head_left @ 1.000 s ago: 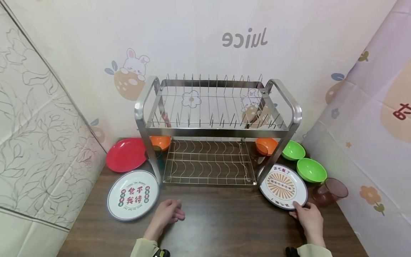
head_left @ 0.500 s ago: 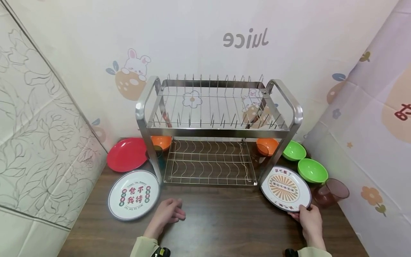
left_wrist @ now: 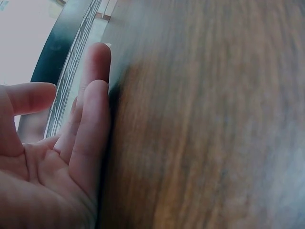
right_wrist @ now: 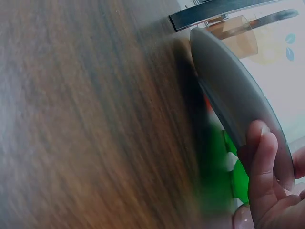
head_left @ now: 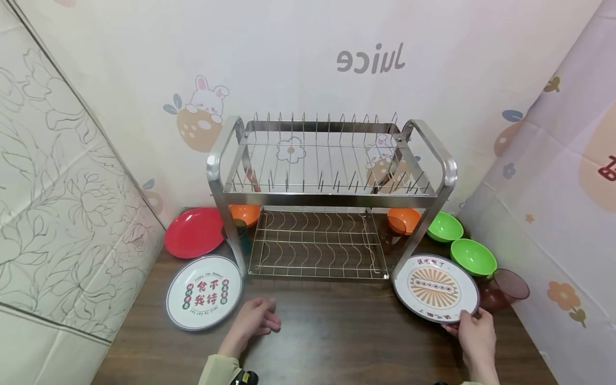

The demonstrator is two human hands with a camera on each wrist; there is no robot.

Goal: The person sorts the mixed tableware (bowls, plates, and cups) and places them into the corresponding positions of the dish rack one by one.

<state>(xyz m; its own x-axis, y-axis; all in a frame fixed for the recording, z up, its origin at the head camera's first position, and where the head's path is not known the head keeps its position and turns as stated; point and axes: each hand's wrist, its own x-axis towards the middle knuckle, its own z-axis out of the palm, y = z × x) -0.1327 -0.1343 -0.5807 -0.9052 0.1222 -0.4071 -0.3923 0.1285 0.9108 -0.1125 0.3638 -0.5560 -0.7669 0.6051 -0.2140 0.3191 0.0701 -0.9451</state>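
My right hand (head_left: 476,334) pinches the near right rim of a white plate (head_left: 435,289) with an orange sunburst print, thumb on top and fingers beneath. In the right wrist view the plate's underside (right_wrist: 233,90) shows, tilted and raised off the table, with fingertips (right_wrist: 257,136) pressed against it. My left hand (head_left: 255,323) rests on its side on the table, fingers loosely extended and holding nothing. Just left of it lies another white plate (head_left: 204,293) with red and green lettering. The left wrist view shows that hand's relaxed fingers (left_wrist: 90,119) along the wood.
A two-tier metal dish rack (head_left: 327,200) stands mid-table against the wall. At left are a red plate (head_left: 194,232), an orange bowl (head_left: 245,214) and a dark teal cup (head_left: 242,235). On the right stand green bowls (head_left: 474,258), another orange bowl (head_left: 405,219) and reddish cups (head_left: 507,289).
My right hand has taken a firmer hold with fingers under the sunburst plate, lifting its near edge and shifting it slightly right. The left hand has stayed in place.
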